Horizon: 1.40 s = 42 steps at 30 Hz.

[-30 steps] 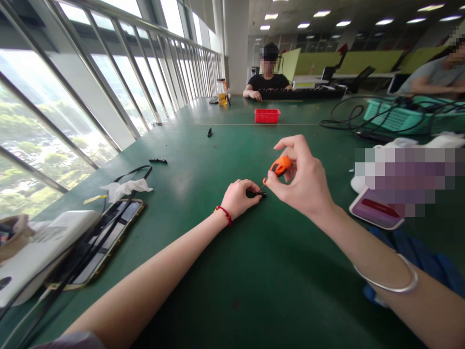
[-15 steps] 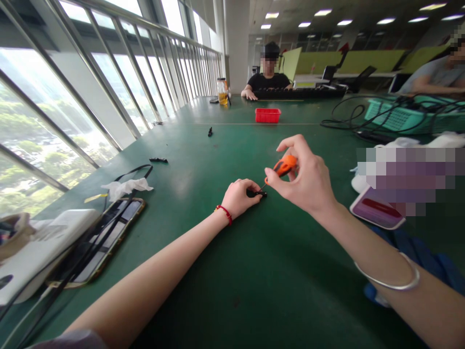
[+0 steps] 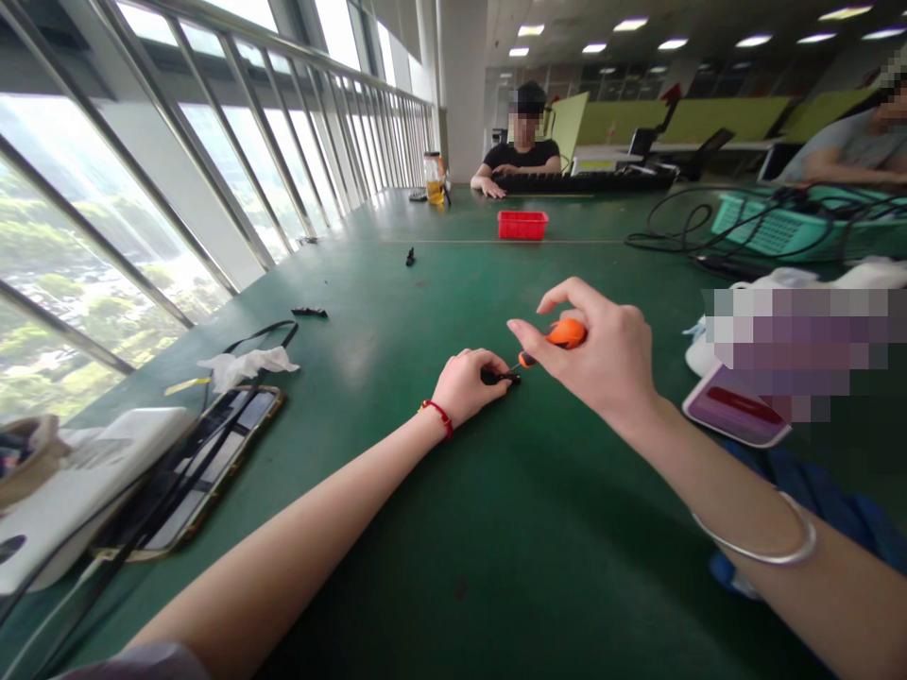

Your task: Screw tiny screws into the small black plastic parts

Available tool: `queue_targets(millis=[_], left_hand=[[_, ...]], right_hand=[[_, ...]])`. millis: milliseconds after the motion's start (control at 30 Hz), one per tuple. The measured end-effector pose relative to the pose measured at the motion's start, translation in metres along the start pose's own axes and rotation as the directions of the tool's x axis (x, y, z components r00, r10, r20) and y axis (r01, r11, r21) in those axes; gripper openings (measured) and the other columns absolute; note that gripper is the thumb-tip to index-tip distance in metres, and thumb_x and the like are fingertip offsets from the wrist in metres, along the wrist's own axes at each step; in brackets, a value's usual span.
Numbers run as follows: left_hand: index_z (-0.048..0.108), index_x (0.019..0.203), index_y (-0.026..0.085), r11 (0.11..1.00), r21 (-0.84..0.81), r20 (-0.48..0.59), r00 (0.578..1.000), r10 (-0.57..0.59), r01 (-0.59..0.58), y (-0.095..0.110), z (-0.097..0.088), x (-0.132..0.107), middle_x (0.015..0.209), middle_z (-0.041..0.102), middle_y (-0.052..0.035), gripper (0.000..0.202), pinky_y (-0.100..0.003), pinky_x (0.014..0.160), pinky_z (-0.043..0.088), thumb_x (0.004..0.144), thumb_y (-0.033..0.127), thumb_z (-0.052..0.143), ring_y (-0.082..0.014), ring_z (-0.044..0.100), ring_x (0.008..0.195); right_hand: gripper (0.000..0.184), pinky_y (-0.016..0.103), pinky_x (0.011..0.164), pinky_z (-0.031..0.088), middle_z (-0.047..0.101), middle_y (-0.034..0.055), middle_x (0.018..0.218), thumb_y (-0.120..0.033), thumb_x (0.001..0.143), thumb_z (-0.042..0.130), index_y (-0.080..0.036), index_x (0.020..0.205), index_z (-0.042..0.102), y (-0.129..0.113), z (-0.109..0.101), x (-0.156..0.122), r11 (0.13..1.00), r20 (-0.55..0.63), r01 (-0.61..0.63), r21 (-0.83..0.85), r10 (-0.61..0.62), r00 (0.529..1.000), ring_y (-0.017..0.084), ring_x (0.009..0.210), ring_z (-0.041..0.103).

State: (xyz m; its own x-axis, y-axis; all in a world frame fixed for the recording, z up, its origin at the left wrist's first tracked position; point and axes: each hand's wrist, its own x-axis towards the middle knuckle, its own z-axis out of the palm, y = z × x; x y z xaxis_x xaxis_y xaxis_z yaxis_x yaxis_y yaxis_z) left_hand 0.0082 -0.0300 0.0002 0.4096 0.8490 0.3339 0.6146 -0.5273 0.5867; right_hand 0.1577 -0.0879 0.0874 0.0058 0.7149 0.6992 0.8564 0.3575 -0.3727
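My left hand (image 3: pixel 464 385) rests on the green table (image 3: pixel 425 529) with its fingers curled round a small black part (image 3: pixel 504 378), pinning it down. A red cord circles that wrist. My right hand (image 3: pixel 599 354) grips an orange-handled screwdriver (image 3: pixel 561 334), the thin shaft slanting down-left so the tip meets the black part. The handle lies low, nearly level, between thumb and fingers. A silver bangle (image 3: pixel 761 548) sits on my right forearm.
A phone (image 3: pixel 195 472), white box (image 3: pixel 63 491), straps and a crumpled tissue (image 3: pixel 245 366) lie at left. Small black parts (image 3: pixel 308 312) and a red bin (image 3: pixel 521 225) sit farther out. Cables, a teal basket (image 3: pixel 786 227), a pink case (image 3: pixel 737 411) and blue cloth are at right. Two people sit at the far end.
My right hand has dropped and tilted the screwdriver handle lower and flatter, rolling it between the fingers. The left hand and the black part have stayed put.
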Motion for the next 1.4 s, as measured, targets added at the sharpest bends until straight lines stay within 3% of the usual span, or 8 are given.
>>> queue_targets(millis=[167, 267, 500, 667, 867, 1100, 1300, 1400], left_hand=[[0.065, 0.076, 0.018, 1.000, 0.009, -0.006, 1.000, -0.011, 0.011, 0.0017, -0.0012, -0.0004, 0.081, 0.069, -0.0009, 0.009, -0.029, 0.077, 0.048, 0.068, 0.023, 0.064, -0.0168, 0.060, 0.080], [0.066, 0.076, 0.018, 1.000, 0.023, -0.009, 1.000, -0.013, 0.013, 0.0017, -0.0011, -0.0004, 0.079, 0.069, -0.0015, 0.010, -0.029, 0.075, 0.048, 0.069, 0.024, 0.063, -0.0175, 0.061, 0.079], [0.065, 0.076, 0.018, 1.000, 0.001, -0.006, 1.000, 0.003, -0.003, 0.0007, -0.0006, -0.0001, 0.081, 0.069, -0.0003, 0.009, -0.028, 0.077, 0.048, 0.068, 0.021, 0.064, -0.0159, 0.061, 0.079], [0.066, 0.078, 0.018, 1.000, 0.026, -0.011, 1.000, -0.011, 0.012, 0.0007, -0.0006, -0.0001, 0.080, 0.069, -0.0016, 0.012, -0.029, 0.075, 0.048, 0.068, 0.024, 0.064, -0.0178, 0.061, 0.079], [0.065, 0.075, 0.018, 1.000, 0.011, -0.006, 1.000, 0.005, -0.005, 0.0003, -0.0003, 0.0001, 0.080, 0.069, -0.0008, 0.008, -0.028, 0.075, 0.048, 0.069, 0.023, 0.063, -0.0166, 0.061, 0.078], [0.066, 0.079, 0.018, 1.000, 0.027, -0.011, 1.000, -0.008, 0.009, 0.0000, -0.0007, -0.0001, 0.080, 0.069, -0.0016, 0.012, -0.029, 0.074, 0.048, 0.068, 0.024, 0.064, -0.0182, 0.061, 0.080], [0.065, 0.076, 0.018, 1.000, 0.008, -0.005, 1.000, 0.004, -0.004, -0.0002, -0.0005, 0.0000, 0.080, 0.069, -0.0009, 0.010, -0.029, 0.075, 0.048, 0.069, 0.023, 0.063, -0.0170, 0.060, 0.079], [0.065, 0.076, 0.018, 1.000, 0.026, -0.008, 1.000, -0.010, 0.010, 0.0011, -0.0013, -0.0003, 0.078, 0.068, -0.0013, 0.010, -0.029, 0.075, 0.047, 0.068, 0.024, 0.064, -0.0178, 0.060, 0.079]], right_hand=[[0.016, 0.025, 0.049, 0.033, 0.053, -0.0026, 0.056, -0.038, 0.076, 0.052, -0.022, 0.081, 0.054, 0.0004, -0.0007, -0.0003, 0.997, 0.008, 0.061, 0.045, -0.062, 0.998, 0.013, 0.048, 0.048], [0.029, 0.025, 0.051, 0.034, 0.058, -0.0006, 0.067, -0.038, 0.070, 0.056, -0.022, 0.094, 0.053, 0.0001, -0.0029, 0.0002, 0.994, 0.000, 0.101, 0.036, -0.101, 0.995, 0.015, 0.055, 0.052], [0.022, 0.026, 0.049, 0.029, 0.050, -0.0017, 0.050, -0.044, 0.078, 0.050, -0.023, 0.073, 0.056, 0.0006, -0.0017, -0.0011, 0.990, -0.024, 0.086, -0.111, -0.089, 0.996, 0.015, 0.049, 0.050], [0.035, 0.025, 0.049, 0.033, 0.060, -0.0006, 0.070, -0.038, 0.070, 0.056, -0.022, 0.101, 0.051, -0.0016, -0.0027, 0.0000, 0.995, 0.029, 0.095, 0.041, -0.096, 0.995, 0.014, 0.054, 0.051], [0.021, 0.025, 0.049, 0.030, 0.047, -0.0041, 0.048, -0.044, 0.074, 0.054, -0.023, 0.077, 0.054, -0.0003, 0.0007, -0.0012, 0.996, 0.013, 0.045, -0.072, -0.044, 0.999, 0.015, 0.047, 0.049], [0.040, 0.025, 0.049, 0.034, 0.060, -0.0007, 0.071, -0.040, 0.064, 0.060, -0.023, 0.099, 0.050, -0.0013, -0.0015, 0.0008, 0.998, 0.023, 0.047, 0.040, -0.048, 0.999, 0.015, 0.055, 0.053], [0.019, 0.025, 0.049, 0.031, 0.049, -0.0042, 0.050, -0.042, 0.073, 0.055, -0.023, 0.072, 0.054, 0.0001, 0.0010, -0.0010, 1.000, 0.008, 0.010, -0.017, -0.010, 1.000, 0.013, 0.046, 0.047], [0.021, 0.024, 0.048, 0.033, 0.051, -0.0046, 0.058, -0.035, 0.071, 0.056, -0.023, 0.088, 0.055, 0.0009, 0.0008, -0.0007, 0.995, 0.043, 0.043, 0.090, -0.047, 0.998, 0.012, 0.049, 0.048]])
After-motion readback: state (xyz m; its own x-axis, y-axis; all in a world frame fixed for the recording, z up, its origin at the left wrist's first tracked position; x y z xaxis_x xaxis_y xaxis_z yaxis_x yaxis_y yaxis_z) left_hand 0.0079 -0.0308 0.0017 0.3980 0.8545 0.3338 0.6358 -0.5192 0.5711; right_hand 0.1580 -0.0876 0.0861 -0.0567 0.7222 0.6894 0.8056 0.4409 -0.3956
